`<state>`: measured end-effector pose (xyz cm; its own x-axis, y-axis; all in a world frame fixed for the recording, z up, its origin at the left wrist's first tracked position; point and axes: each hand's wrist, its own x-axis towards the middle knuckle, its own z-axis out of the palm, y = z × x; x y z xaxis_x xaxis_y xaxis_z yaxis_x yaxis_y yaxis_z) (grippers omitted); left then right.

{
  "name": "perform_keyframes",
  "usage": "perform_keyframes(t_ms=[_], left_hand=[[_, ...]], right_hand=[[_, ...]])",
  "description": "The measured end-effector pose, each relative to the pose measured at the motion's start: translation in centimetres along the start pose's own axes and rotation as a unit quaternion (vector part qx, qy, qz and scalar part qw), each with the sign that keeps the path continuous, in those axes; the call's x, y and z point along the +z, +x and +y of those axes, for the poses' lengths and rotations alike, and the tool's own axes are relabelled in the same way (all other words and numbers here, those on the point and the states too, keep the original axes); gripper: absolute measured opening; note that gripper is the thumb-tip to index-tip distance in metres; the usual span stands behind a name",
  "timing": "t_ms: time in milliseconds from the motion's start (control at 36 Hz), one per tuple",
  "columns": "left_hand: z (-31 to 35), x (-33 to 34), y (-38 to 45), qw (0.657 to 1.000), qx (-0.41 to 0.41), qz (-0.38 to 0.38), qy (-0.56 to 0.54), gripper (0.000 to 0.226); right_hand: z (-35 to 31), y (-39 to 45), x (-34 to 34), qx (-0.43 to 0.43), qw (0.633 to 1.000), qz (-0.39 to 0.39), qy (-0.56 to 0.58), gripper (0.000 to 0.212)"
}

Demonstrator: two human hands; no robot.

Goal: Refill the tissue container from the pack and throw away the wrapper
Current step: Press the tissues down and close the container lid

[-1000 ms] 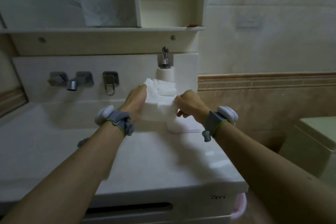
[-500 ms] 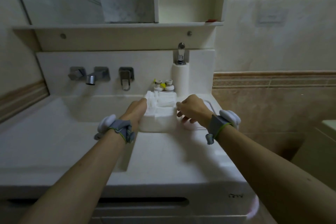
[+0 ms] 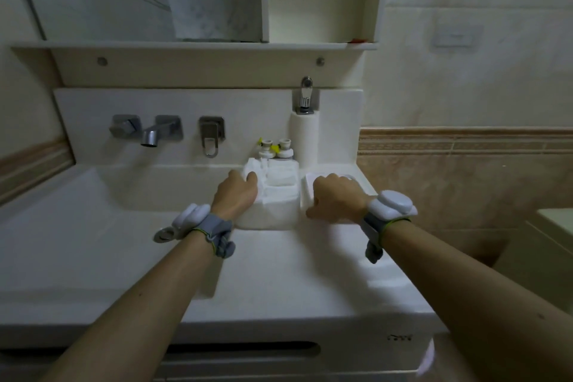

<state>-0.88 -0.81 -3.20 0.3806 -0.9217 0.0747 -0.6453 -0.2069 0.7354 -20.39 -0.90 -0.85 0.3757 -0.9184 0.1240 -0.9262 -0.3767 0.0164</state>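
Note:
A white tissue container point(image 3: 273, 214) stands on the vanity top, to the right of the basin. A stack of white tissues point(image 3: 280, 177) lies inside it, with its top showing above the rim. My left hand point(image 3: 237, 194) rests against the container's left side, and its fingertips press on the left edge of the tissues. My right hand point(image 3: 336, 198) is just right of the container, fingers curled down over a flat white lid-like piece point(image 3: 308, 181) lying on the counter. I see no wrapper that I can tell apart.
Two small bottles with yellow tags point(image 3: 276, 149) and a tall white dispenser point(image 3: 304, 139) stand behind the container. The basin point(image 3: 124, 211) with a wall tap point(image 3: 152, 133) is to the left. A shelf point(image 3: 192, 46) hangs above. A toilet point(image 3: 555, 226) is at the right.
The tissue stack has gone from being held up in both hands down into the container. My right hand has let go of it and moved right onto the flat white piece.

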Motion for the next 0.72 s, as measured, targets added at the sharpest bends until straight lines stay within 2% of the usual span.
perform_keyframes(t_ms=[167, 250, 333, 389, 444, 528, 556, 611, 667, 722], left_hand=[[1.1, 0.6, -0.6, 1.000, 0.005, -0.017, -0.013, 0.055], [2.1, 1.3, -1.3, 0.999, 0.013, -0.035, -0.020, 0.059], [2.9, 1.9, -1.6, 0.998, 0.023, -0.050, -0.023, 0.058], [3.6, 2.0, -1.7, 0.998, 0.049, -0.027, -0.018, 0.051], [4.6, 1.8, -2.1, 0.994, 0.098, 0.031, -0.027, 0.042], [6.9, 0.9, -2.7, 0.983, 0.125, 0.082, -0.104, 0.030], [7.7, 0.7, -2.6, 0.978, 0.107, 0.068, -0.167, 0.033], [9.0, 0.8, -2.5, 0.947, 0.037, -0.010, -0.319, 0.039], [10.1, 0.6, -3.2, 0.893, -0.039, -0.115, -0.433, 0.036], [10.6, 0.6, -3.6, 0.839, -0.077, -0.201, -0.500, 0.031]], right_hand=[[2.1, 0.7, -3.1, 0.034, 0.987, 0.135, 0.079, 0.037], [3.0, 1.0, -4.7, 0.068, 0.960, 0.200, 0.186, 0.038], [3.7, 1.0, -5.9, 0.060, 0.930, 0.256, 0.258, 0.041], [3.9, 0.8, -6.6, 0.050, 0.910, 0.271, 0.310, 0.038], [3.9, 0.3, -7.2, 0.043, 0.888, 0.288, 0.355, 0.036], [3.4, -0.5, -8.1, 0.037, 0.840, 0.290, 0.456, 0.033], [3.2, -0.7, -8.4, 0.034, 0.820, 0.281, 0.497, 0.034], [2.7, -1.1, -9.1, 0.035, 0.775, 0.253, 0.578, 0.035], [2.2, -1.4, -9.5, 0.045, 0.721, 0.227, 0.653, 0.028], [1.7, -1.7, -9.6, 0.048, 0.670, 0.194, 0.715, 0.020]])
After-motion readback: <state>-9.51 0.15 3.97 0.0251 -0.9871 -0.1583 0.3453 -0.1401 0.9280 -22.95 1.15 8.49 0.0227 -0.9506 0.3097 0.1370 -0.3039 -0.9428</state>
